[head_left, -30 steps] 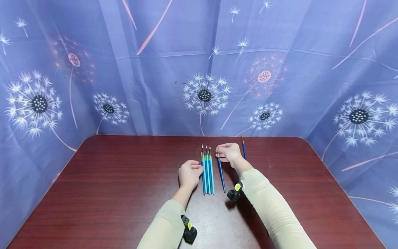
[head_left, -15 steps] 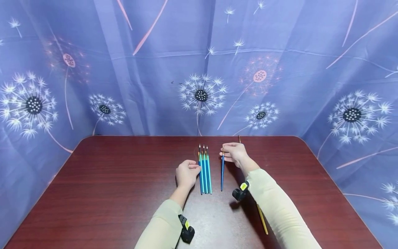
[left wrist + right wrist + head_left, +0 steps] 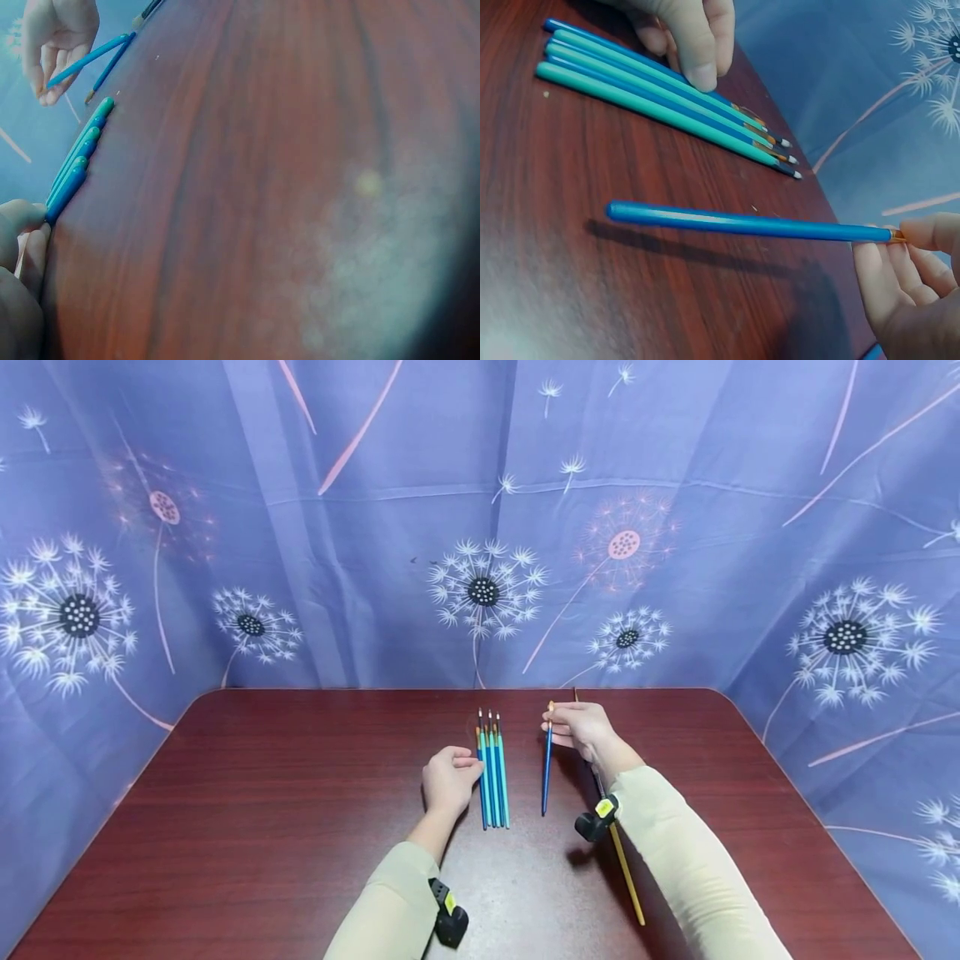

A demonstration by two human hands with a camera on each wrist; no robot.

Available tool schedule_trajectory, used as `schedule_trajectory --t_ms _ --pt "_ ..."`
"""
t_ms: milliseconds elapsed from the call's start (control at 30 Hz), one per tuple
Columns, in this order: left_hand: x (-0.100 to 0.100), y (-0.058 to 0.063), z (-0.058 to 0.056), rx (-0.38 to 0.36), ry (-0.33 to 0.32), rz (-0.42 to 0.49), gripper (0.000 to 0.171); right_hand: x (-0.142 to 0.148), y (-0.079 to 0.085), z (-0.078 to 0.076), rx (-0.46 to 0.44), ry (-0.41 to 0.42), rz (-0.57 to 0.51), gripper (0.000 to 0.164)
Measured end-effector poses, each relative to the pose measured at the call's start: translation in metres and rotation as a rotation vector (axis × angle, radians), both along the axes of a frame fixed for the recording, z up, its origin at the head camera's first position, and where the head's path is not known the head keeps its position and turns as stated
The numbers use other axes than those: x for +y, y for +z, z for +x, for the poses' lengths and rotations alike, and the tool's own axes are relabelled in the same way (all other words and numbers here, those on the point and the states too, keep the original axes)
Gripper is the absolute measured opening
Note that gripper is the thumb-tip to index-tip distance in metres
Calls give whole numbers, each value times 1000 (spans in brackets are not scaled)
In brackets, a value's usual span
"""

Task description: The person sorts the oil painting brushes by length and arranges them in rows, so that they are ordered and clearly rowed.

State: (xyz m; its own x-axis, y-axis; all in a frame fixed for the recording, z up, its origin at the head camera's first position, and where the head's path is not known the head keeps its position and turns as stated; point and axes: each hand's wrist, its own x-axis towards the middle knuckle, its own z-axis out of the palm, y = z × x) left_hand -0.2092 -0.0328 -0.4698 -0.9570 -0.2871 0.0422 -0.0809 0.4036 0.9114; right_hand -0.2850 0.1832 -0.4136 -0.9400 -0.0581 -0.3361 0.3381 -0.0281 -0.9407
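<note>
In the head view, several slim paintbrushes lie side by side on the table, with blue and turquoise handles alternating. My left hand is at the row's left side, its thumb touching the outermost blue brush, as the right wrist view shows. To the right of the row, my right hand pinches a single blue paintbrush by its gold ferrule. That brush's handle points back toward me, raised off the table with its shadow beneath. Its bristles are hidden by the fingers in the right wrist view.
Another blue brush lies beyond the right hand, mostly covered by it in the head view. A yellow-handled stick, apparently a brush, lies partly under the right forearm. A blue dandelion-print curtain hangs behind the table.
My right hand has carried the blue brush to the right, farther from the row, and the handle has swung its lower end slightly. The yellow handle has come into view. My left hand stays at the row.
</note>
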Motion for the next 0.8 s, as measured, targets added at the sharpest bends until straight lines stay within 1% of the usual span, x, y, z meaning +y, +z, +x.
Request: schedule_trajectory --t_ms 133,267,567,700,800 --pt "0 1 0 2 5 17 22 7 6 -3 -19 -11 46 48" --pt "0 2 0 1 8 8 22 14 13 -6 -27 -42 75 48" --pt "0 2 0 -12 -1 17 23 34 16 -15 -14 -137 84 49" --pt "0 1 1 -4 2 15 22 43 16 -18 -22 -156 62 52" --pt "1 -1 0 -4 -1 9 22 49 16 -20 -28 -152 49 54"
